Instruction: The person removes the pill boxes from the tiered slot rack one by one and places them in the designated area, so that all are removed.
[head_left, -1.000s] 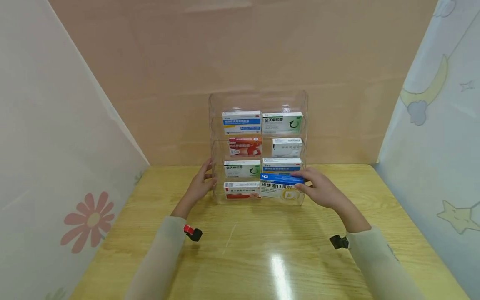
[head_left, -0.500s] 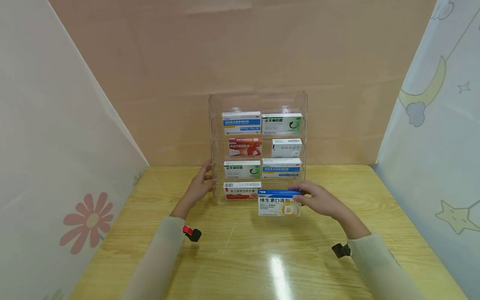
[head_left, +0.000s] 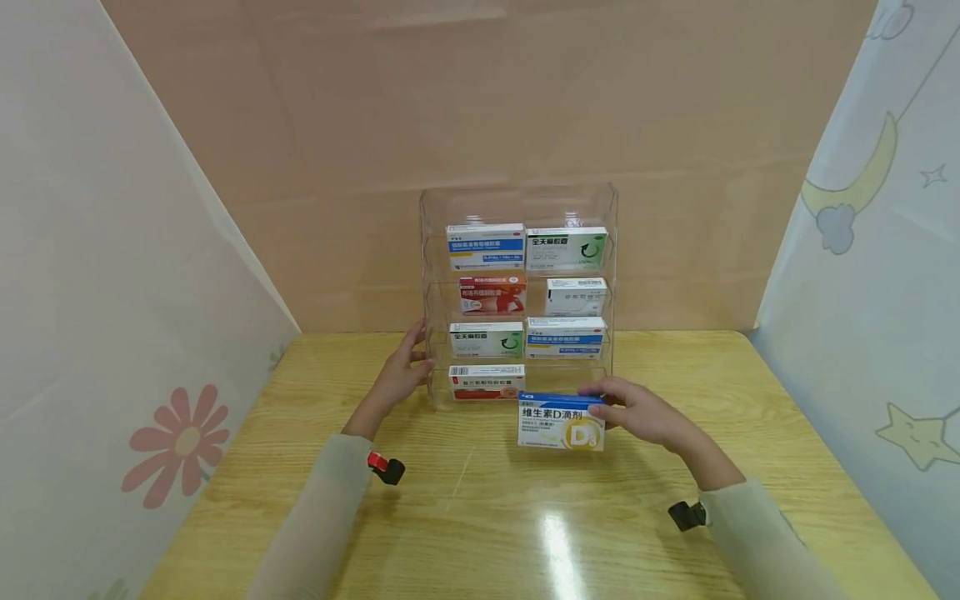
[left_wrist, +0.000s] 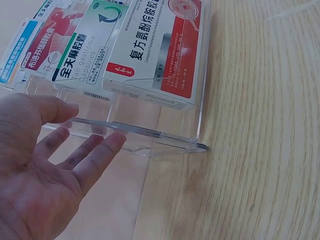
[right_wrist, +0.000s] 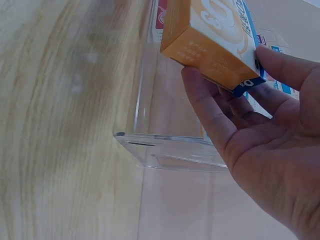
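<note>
My right hand (head_left: 637,412) pinches a white, blue and orange medicine box (head_left: 558,422) marked D3. The box is held above the table, in front of the bottom tier of a clear acrylic rack (head_left: 517,200). In the right wrist view, thumb and fingers grip the medicine box (right_wrist: 215,47) near its blue edge. My left hand (head_left: 402,371) touches the rack's left side. In the left wrist view, the left hand's fingers (left_wrist: 100,157) are loosely extended at the rack's side panel (left_wrist: 145,131), with nothing held. Nearest to them is a white and red medicine box (left_wrist: 157,55).
Several other medicine boxes stand in two columns on the rack's tiers, among them a red box (head_left: 492,295) and a green-and-white box (head_left: 486,340). The rack stands at the back of the wooden table (head_left: 450,517), before a tan backdrop (head_left: 360,125). Patterned panels flank both sides.
My right hand has drawn the D3 medicine box out of the rack's bottom right place, toward me and lower in view. The left hand has stayed at the rack's side.
</note>
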